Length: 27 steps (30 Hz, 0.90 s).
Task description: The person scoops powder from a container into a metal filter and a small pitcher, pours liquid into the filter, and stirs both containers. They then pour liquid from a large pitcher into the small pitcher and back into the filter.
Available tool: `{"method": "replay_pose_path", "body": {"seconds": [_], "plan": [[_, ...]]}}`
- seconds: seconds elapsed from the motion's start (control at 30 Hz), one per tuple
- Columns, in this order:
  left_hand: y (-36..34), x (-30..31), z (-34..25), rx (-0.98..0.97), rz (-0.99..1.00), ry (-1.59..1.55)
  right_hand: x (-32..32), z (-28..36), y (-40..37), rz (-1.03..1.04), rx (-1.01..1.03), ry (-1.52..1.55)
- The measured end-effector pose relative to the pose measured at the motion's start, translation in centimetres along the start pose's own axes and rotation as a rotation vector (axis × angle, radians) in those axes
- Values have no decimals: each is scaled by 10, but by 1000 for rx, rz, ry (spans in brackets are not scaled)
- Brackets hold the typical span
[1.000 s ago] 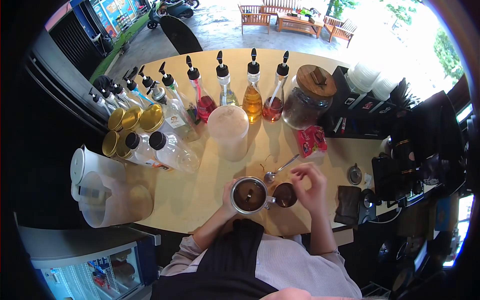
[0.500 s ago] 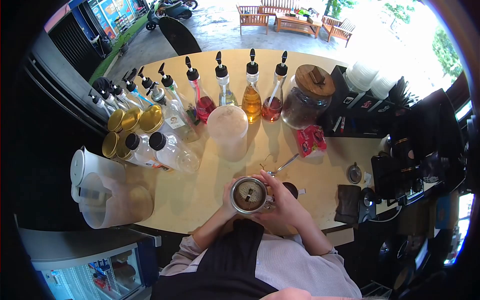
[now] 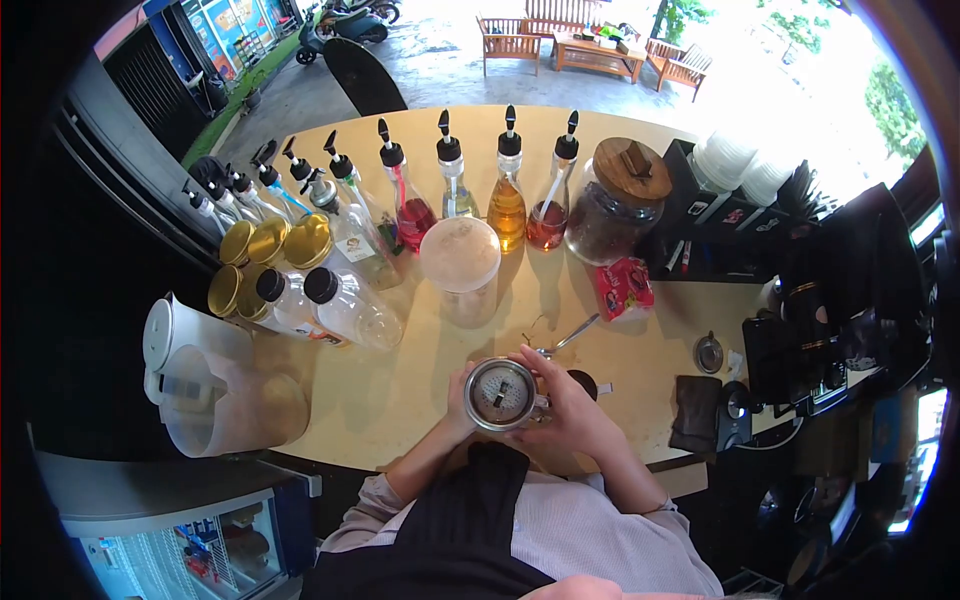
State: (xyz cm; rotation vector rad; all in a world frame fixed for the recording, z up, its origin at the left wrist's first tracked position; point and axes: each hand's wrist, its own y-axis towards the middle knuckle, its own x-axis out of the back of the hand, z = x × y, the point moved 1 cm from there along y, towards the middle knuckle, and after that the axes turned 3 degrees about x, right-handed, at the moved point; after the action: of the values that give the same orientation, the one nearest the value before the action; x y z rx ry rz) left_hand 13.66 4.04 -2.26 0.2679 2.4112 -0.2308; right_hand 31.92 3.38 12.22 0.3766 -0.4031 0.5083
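Both my hands surround a round metal coffee dripper (image 3: 500, 392) at the counter's near edge. Inside its rim sits a perforated disc with a small dark upright piece in the middle. My left hand (image 3: 461, 405) curls against the left side. My right hand (image 3: 568, 405) wraps the right side, where a handle shows between the fingers. Whatever lies under the dripper is hidden from above. Just beyond my right hand lie a metal spoon (image 3: 577, 331) and a dark round piece (image 3: 583, 380), which the hand partly covers.
Pump-topped syrup bottles (image 3: 507, 205) line the far edge. A frosted container (image 3: 460, 262) stands ahead, with a wooden-lidded jar (image 3: 615, 215) and a red packet (image 3: 625, 287) to its right. Left are clear bottles (image 3: 355, 310) and pitchers (image 3: 235, 405); right, a dark cloth (image 3: 695, 412).
The brown liquid seen over the perforated disc now looks lower, and the disc shows paler. My hands keep their hold, and the whole view has shifted slightly.
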Motion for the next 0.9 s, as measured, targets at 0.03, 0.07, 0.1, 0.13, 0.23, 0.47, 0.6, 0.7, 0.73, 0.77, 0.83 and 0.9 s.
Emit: {"method": "replay_pose_path", "body": {"seconds": [0.03, 0.07, 0.1, 0.13, 0.23, 0.47, 0.6, 0.7, 0.73, 0.77, 0.83, 0.9], "plan": [[2, 0, 0, -37, -111, 57, 4, 3, 1, 49, 15, -56], [3, 2, -3, -45, -108, 62, 8, 4, 2, 98, 30, -112], [3, 0, -11, -127, -150, 183, 14, 3, 2, 95, 42, -113], [4, 0, -18, -210, -192, 304, 22, 2, 2, 56, 79, 0], [10, 20, -39, -309, -369, 633, 48, -2, 19, -49, 187, 70], [40, 33, -87, -391, -439, 1372, 51, 20, 123, -186, 330, -515], [55, 19, -89, -422, -369, 1511, 25, 18, 169, 46, 166, -693], [60, 3, -95, -224, -491, 1607, 9, 18, 181, 57, 106, -708], [59, -4, -100, -227, -492, 1605, 4, 19, 181, 45, 64, -725], [58, -12, -106, -225, -450, 1476, 0, 21, 180, 42, 64, -728], [56, -17, -107, -227, -401, 1348, -5, 28, 174, -33, 95, -735], [53, -16, -103, -456, -438, 1171, -3, 44, 161, -46, 110, -726]]}}
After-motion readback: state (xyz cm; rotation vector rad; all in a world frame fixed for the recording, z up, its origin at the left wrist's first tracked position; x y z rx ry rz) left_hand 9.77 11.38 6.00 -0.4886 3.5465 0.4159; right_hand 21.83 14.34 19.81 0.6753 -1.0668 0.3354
